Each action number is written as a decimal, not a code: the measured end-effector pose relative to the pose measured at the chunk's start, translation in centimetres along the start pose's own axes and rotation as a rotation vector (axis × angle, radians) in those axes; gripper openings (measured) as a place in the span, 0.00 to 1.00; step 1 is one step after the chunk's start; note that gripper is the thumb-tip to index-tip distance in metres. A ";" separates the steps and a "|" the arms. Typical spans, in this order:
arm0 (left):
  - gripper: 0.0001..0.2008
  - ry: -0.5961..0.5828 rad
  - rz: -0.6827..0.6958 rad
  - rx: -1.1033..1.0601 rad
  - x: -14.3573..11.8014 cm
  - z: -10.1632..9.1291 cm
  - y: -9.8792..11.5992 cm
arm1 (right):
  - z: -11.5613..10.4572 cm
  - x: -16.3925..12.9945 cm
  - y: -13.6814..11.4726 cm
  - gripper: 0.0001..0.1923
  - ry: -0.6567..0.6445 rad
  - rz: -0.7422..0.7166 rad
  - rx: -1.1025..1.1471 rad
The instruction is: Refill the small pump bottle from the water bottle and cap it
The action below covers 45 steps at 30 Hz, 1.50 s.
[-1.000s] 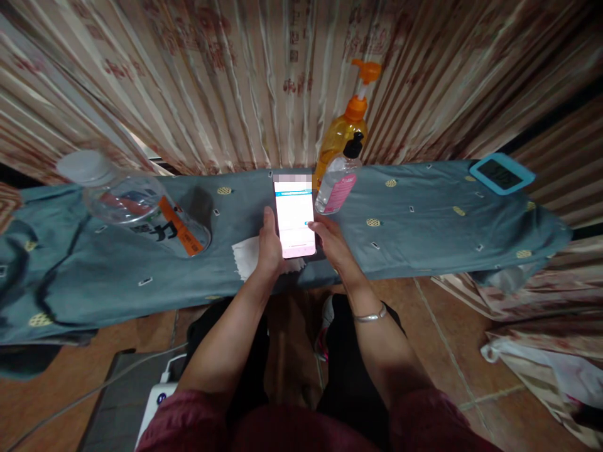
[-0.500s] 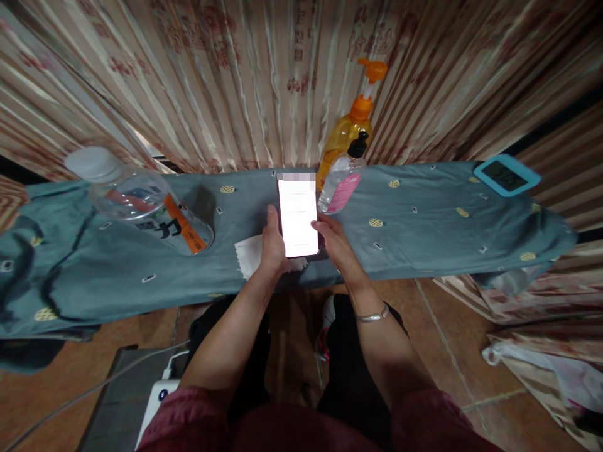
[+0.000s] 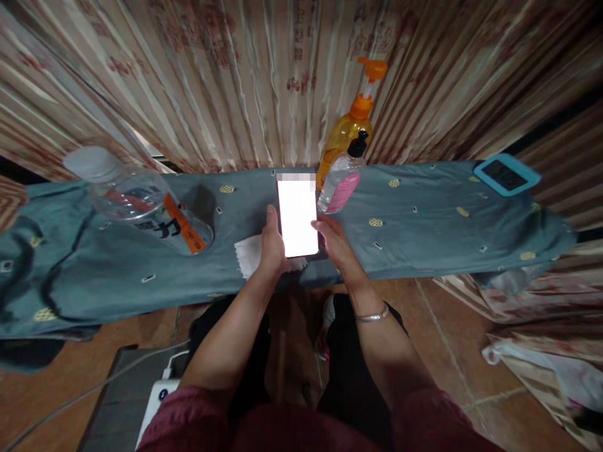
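A smartphone (image 3: 298, 220) with a glowing white screen is held upright between both hands over the cloth-covered table. My left hand (image 3: 273, 242) grips its left edge, thumb pointing up along the side; the other fingers are hidden behind it. At the lower right edge, my right hand (image 3: 333, 237) is closed on the phone, with the thumb tip at the screen's border. Under the phone and my left hand lies a white cloth or tissue (image 3: 248, 254), partly covered. Just behind my right hand stands a clear pump bottle (image 3: 340, 185) with a pink label and black pump.
An amber bottle (image 3: 343, 135) with an orange pump stands by the curtain (image 3: 264, 81). At the left is a large clear bottle (image 3: 136, 198) with a white cap. A blue digital clock (image 3: 506, 174) sits at the right. A white power bank (image 3: 157, 395) with a cable lies lower left.
The phone's screen has turned from a page with faint lines to plain bright white. Both hands stay in nearly the same place.
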<state>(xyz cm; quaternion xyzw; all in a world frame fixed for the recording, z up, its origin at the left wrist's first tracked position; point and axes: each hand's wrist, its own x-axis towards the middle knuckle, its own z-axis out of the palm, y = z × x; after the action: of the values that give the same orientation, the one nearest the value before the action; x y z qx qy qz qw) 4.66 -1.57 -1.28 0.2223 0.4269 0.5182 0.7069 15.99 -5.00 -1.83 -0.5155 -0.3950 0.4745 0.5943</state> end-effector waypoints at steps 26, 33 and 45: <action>0.33 -0.008 -0.025 -0.016 -0.3 0.2 0.3 | -0.1 -0.1 0.1 0.14 -0.018 0.000 -0.015; 0.32 -0.033 -0.028 -0.009 -0.2 0.0 0.2 | -0.2 0.0 0.2 0.15 -0.044 -0.020 -0.039; 0.31 -0.003 -0.010 0.001 -0.2 0.2 0.2 | -0.2 0.1 0.5 0.15 -0.070 -0.045 -0.012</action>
<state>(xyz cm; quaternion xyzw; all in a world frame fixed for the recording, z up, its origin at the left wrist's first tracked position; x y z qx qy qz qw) 4.69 -1.66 -0.98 0.2211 0.4271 0.5141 0.7102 16.14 -4.94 -2.35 -0.4932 -0.4299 0.4763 0.5874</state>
